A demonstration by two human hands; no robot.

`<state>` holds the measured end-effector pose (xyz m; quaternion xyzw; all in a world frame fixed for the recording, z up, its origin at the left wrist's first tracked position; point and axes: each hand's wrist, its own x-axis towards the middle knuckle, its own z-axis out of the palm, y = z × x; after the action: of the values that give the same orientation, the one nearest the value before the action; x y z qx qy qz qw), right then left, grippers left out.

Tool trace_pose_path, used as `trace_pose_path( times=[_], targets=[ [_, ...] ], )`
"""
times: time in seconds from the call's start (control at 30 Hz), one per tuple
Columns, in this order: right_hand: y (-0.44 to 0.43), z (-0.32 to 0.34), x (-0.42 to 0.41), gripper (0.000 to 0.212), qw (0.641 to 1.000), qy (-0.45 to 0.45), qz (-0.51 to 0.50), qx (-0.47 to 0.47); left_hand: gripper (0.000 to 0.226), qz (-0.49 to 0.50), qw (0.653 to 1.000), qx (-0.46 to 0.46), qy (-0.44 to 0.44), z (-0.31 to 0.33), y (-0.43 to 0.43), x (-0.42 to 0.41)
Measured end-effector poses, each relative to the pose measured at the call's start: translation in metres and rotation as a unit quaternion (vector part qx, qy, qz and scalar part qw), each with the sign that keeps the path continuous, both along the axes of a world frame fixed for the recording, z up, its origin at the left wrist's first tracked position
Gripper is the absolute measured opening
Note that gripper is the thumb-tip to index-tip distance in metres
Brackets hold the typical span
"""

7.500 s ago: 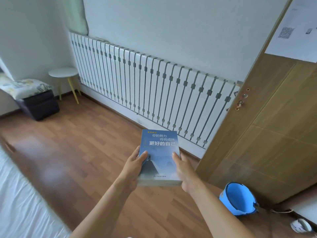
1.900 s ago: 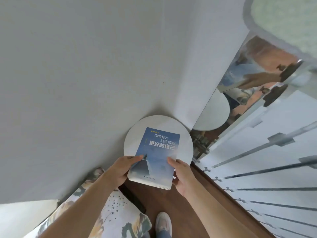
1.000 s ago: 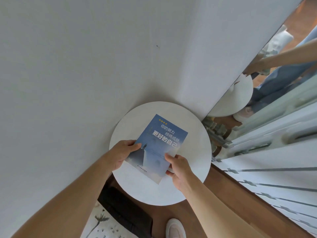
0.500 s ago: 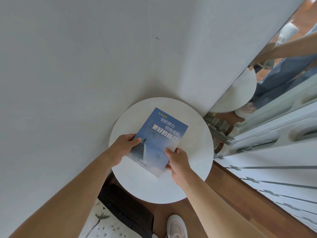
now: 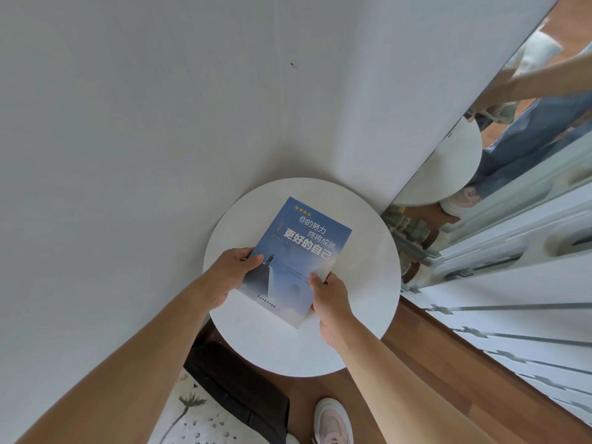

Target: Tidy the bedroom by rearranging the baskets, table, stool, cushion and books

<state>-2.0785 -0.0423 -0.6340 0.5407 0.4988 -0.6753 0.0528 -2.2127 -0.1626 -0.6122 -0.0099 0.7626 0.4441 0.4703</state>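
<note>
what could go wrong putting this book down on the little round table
1. The left hand and right hand grip the book at its near end; whether it lies flat is unclear, so releasing early could drop it.
2. The round table stands close beside the mirror; a shove could knock them together.
3. The shoe is near and might bump it.

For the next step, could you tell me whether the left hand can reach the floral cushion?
Probably, once freed: the left hand grips the book; the floral cushion lies unobstructed below that forearm.
</note>
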Motion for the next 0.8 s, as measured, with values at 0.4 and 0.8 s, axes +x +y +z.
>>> trace_pose_path(
  times=[0.4,0.8],
  targets=[
    [0.003,0.001,0.001,0.036,0.999,-0.014,0.032,-0.017,0.024,-0.027,0.999,-0.022,0.025,0.003,0.003,0.001],
    [0.022,0.073,0.026,0.058,0.997,-0.018,-0.029,-0.064,0.056,-0.006,0.980,-0.105,0.172,0.051,0.003,0.036]
  ],
)
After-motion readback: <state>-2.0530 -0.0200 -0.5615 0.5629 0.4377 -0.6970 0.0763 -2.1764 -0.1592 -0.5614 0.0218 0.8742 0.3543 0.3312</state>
